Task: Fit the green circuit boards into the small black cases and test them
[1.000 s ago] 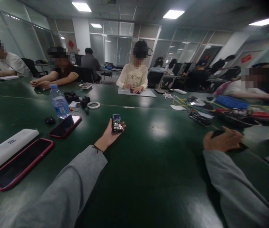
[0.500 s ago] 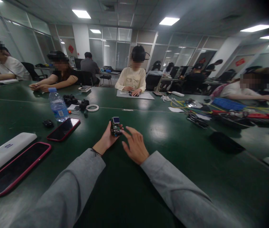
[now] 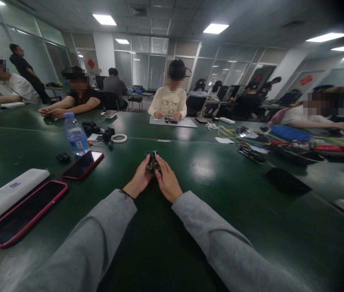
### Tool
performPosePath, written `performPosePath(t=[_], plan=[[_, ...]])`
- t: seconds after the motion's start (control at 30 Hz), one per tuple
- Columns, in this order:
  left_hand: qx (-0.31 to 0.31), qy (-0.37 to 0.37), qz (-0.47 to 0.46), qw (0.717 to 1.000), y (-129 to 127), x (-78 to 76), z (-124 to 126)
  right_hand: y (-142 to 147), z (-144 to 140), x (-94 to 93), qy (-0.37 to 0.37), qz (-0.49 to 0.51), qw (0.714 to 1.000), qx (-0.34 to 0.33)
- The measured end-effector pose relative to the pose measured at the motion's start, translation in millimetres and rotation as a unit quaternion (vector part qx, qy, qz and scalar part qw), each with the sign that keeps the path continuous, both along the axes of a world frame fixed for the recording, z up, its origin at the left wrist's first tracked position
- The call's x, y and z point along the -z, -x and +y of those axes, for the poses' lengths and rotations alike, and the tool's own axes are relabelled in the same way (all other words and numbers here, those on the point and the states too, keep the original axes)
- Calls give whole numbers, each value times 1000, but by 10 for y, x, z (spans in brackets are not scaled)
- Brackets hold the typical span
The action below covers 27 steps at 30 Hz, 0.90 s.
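So both hands are on the little gadget now. A second ago the right hand (image 3: 168, 184) was way off to the side resting on a dark flat thing, then half a second back it was swinging in with fingers spread, and now it's closed in on the small electronic module (image 3: 153, 161) from the right. The left hand (image 3: 140, 182) never let go of it; it's curled around the module's left side, fingers wrapped on it, so the piece sits pinched between the two hands, lifted just above the green table (image 3: 208, 227), roughly in the middle in front of the person. The module also looks turned: the little blue screen that showed on top before isn't visible anymore, I mostly see board edge and dark parts. My read is it went from just holding the thing one-handed to actually working on it two-handed. Off to the left there's a water bottle (image 3: 76, 134), a red phone (image 3: 83, 165) and a second pink-cased phone (image 3: 24, 213) beside a white power bank (image 3: 9, 193), none of them touched.
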<state>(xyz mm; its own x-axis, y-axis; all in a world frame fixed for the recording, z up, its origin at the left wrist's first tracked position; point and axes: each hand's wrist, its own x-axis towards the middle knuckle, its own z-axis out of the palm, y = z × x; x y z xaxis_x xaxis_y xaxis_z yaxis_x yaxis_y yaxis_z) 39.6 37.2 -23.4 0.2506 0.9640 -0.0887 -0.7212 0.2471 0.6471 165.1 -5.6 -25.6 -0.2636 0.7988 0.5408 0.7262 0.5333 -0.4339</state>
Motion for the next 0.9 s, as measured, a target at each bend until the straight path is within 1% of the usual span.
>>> performPosePath(t=[0.17,0.23,0.33,0.4,0.53,0.63,0.73,0.8,0.83,0.87,0.9], plan=[[-93,-6,29,995,-65,28,-18,11,-22,-18,16,1,1000,-10],[-101,-3,28,994,-93,17,-35,14,-11,6,18,15,1000,-15],[-71,-2,25,997,-166,-15,-104,-5,40,49,19,73,997,-7],[-38,-30,26,998,-240,-33,-175,-48,91,73,20,138,990,14],[-19,-83,68,994,-386,-33,-308,-209,204,111,59,269,956,98],[-3,-106,85,991,-425,-25,-353,-378,296,112,61,294,944,136],[4,-96,113,989,-393,-30,-342,-666,413,30,74,313,937,137],[8,-77,135,988,-353,-37,-314,-999,489,-89,77,330,928,151],[10,-69,140,988,-333,-41,-298,-1217,516,-164,63,327,927,173],[14,-66,140,988,-314,-45,-282,-1465,528,-247,37,316,923,215],[19,-65,137,988,-298,-49,-268,-1735,523,-333,6,306,913,268]])
